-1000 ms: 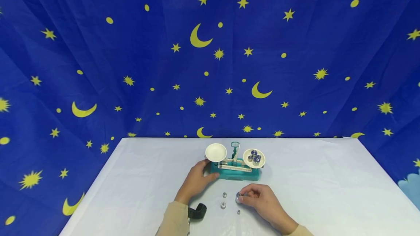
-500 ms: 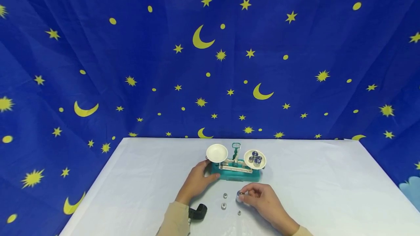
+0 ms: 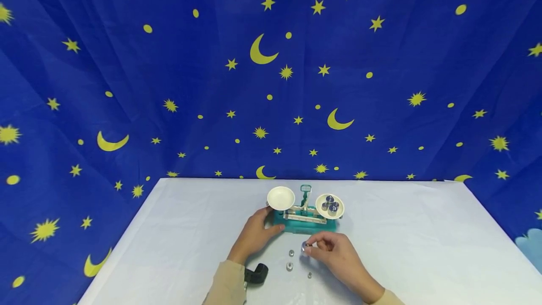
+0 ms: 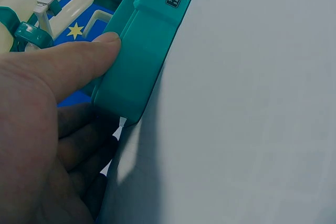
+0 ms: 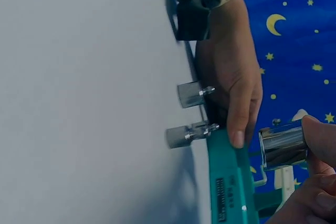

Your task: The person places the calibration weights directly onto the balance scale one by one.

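A teal tray balance (image 3: pixel 305 226) stands on the table with two white pans. My left hand (image 3: pixel 254 235) grips the left end of its base, thumb over the front edge and fingers behind, as the left wrist view shows. My right hand (image 3: pixel 337 257) pinches a shiny metal weight (image 5: pixel 283 146) between thumb and fingertips, in front of the balance. The left pan (image 3: pixel 281 198) holds nothing. In the right pan (image 3: pixel 319 207) sit several metal weights (image 3: pixel 333 208).
On the white table (image 3: pixel 402 229) between the hands stand smaller weights: one nearest the balance (image 3: pixel 291 253), one below it (image 3: pixel 290 267), and a tiny one (image 3: pixel 309 275). A black wrist mount (image 3: pixel 257 274) juts from the left sleeve. A blue star-patterned curtain (image 3: pixel 296 88) hangs behind.
My right hand has moved slightly forward and left with the weight, toward the balance. My left hand keeps its grip on the base. The head view has shifted a little.
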A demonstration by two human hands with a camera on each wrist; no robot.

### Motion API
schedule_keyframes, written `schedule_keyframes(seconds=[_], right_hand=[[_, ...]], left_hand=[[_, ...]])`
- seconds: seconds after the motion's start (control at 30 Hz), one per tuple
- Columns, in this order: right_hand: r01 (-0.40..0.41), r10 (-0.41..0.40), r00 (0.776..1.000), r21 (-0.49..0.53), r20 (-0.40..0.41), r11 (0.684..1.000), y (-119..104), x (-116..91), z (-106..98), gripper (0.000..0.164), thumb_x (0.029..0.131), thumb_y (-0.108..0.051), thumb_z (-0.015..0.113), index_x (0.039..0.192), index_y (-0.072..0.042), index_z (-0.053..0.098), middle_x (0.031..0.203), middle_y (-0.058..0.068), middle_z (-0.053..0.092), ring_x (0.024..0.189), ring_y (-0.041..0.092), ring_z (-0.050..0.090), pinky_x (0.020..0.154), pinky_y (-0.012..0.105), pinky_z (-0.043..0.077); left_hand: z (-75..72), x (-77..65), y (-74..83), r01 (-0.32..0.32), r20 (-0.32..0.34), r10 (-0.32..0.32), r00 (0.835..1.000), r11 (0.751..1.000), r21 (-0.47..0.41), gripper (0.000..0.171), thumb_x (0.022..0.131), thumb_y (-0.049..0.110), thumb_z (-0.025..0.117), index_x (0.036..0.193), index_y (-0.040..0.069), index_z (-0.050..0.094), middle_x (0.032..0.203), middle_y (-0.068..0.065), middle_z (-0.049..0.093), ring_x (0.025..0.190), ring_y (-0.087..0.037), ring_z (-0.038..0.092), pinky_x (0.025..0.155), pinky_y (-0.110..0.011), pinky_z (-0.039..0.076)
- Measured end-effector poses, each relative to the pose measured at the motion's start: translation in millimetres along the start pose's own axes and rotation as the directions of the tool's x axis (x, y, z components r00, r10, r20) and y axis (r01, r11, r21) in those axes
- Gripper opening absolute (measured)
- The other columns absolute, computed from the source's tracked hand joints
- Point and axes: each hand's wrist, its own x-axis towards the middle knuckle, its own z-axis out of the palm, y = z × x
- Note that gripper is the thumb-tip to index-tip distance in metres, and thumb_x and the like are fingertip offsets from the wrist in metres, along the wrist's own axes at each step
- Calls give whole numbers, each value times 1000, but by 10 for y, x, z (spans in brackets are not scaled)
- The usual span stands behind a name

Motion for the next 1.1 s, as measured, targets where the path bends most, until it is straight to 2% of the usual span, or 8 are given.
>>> schedule_keyframes(seconds=[0.17,0.57,0.77,1.1], right_hand=[[50,-50,999,-12,1,999,-61,21,13,17,82,-18,83,91,-7,75,59,-3,41,53,5,37,47,18,31],[49,-50,998,-10,-26,999,-256,84,65,16,81,-20,84,90,-10,76,59,-3,39,53,8,37,49,18,31],[48,-47,998,24,-39,999,-340,126,106,15,80,-19,84,89,-11,75,60,-2,39,54,8,36,50,18,31],[110,-107,993,50,-46,993,-417,203,141,12,82,-17,83,89,-10,75,58,-1,37,53,9,35,50,19,32]], left_hand=[[4,-1,-7,-5,3,5,1000,1000,-1,71,90,34,75,144,-4,49,146,-25,50,138,-40,44,116,-57,33],[-1,-2,0,7,2,-7,1000,1000,-4,71,90,36,74,145,-2,49,148,-23,49,139,-39,44,116,-56,33],[10,2,-13,9,-4,-9,1000,1000,-4,72,90,37,74,145,-3,49,148,-23,49,139,-38,44,116,-56,33],[19,13,-12,1,-6,-1,1000,1000,-5,71,90,38,74,144,-1,50,148,-20,50,139,-36,45,116,-55,34]])
